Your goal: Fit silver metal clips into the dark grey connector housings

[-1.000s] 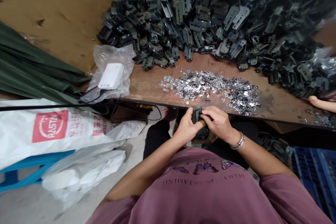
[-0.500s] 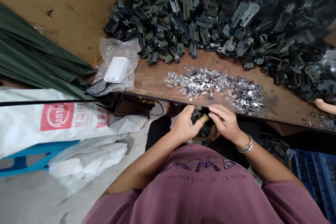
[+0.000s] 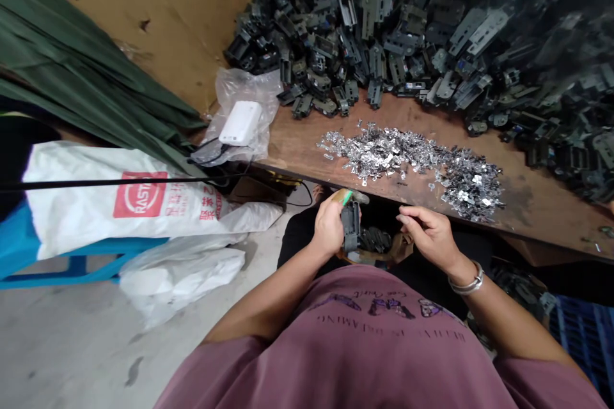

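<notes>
My left hand (image 3: 330,223) is wrapped round a dark grey plastic housing (image 3: 352,227), held upright in front of the table's edge. A yellowish cover with a bright green strip shows at its thumb. My right hand (image 3: 430,235) is apart from the housing, to its right, with thumb and forefinger pinched together; whatever may be between those fingertips is too small to make out. Beyond my hands, a heap of small shiny metal clips (image 3: 388,152) lies on the wooden table (image 3: 297,140). Below and between my hands, more dark parts (image 3: 375,240) sit in a box, partly hidden.
A large pile of similar dark grey housings (image 3: 398,45) covers the back of the table. At the left are a white box-shaped device (image 3: 240,123) on clear plastic, a green cloth (image 3: 96,70), a white sack (image 3: 91,204) and a blue stool (image 3: 19,246). A blue crate (image 3: 582,332) stands at right.
My hands have moved apart. The housing has turned in my left hand so that more of it shows, and my right hand has drawn away to the right. The camera view has shifted left.
</notes>
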Motion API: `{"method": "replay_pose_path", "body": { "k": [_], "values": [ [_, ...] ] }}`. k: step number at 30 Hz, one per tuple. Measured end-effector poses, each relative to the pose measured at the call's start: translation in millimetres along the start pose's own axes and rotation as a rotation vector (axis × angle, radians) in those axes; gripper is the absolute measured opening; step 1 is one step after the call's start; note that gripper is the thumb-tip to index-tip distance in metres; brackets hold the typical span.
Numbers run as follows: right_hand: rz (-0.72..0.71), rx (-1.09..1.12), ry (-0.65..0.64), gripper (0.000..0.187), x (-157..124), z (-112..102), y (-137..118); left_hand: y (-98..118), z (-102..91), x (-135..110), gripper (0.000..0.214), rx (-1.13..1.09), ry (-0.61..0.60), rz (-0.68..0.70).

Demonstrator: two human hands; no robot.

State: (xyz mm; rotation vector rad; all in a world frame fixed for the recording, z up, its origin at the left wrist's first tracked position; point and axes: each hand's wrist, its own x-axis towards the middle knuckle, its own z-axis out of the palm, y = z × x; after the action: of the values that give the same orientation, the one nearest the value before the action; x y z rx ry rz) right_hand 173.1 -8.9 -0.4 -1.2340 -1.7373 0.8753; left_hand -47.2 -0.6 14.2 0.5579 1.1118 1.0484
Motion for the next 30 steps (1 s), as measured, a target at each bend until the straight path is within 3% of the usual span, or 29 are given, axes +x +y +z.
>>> {"method": "replay_pose_path", "body": {
  "k": [3, 6, 9, 12, 15, 19, 22, 25, 28, 30],
  "values": [
    [0.002, -0.011, -0.006, 0.017, 5, -1, 0, -1, -0.6, 2, 0.037, -0.036, 0.053, 0.008],
    [-0.009, -0.048, 0.002, 0.017, 15, -6, 2, 4, -2.3, 2, 0.04, -0.045, -0.002, 0.011],
    [-0.051, -0.138, -0.015, 0.018, 35, -14, 6, 2, -11.2, 8, 0.031, 0.232, -0.141, 0.03],
    [-0.107, -0.217, -0.054, 0.019, 69, -18, 11, -15, -24.7, 24, 0.026, 0.588, -0.257, 0.06],
    [-0.129, -0.281, -0.082, 0.019, 115, -13, 14, -41, -34.7, 47, 0.036, 0.84, -0.228, 0.008],
    [-0.115, -0.451, -0.123, 0.022, 185, 10, 13, -66, -35.2, 73, 0.034, 0.932, -0.102, 0.09],
    [-0.068, -0.587, -0.167, 0.032, 234, 40, 8, -74, -29.7, 82, 0.042, 0.994, -0.08, 0.187],
    [-0.067, -0.694, -0.203, 0.047, 273, 73, 4, -75, -24.9, 80, 0.052, 1.1, -0.172, 0.248],
    [-0.078, -0.827, -0.261, 0.057, 301, 100, 4, -68, -22.4, 68, 0.034, 1.097, -0.355, 0.205],
    [-0.067, -0.881, -0.292, 0.052, 313, 110, 6, -58, -22.2, 58, 0.026, 0.998, -0.426, 0.246]
  ]
}}
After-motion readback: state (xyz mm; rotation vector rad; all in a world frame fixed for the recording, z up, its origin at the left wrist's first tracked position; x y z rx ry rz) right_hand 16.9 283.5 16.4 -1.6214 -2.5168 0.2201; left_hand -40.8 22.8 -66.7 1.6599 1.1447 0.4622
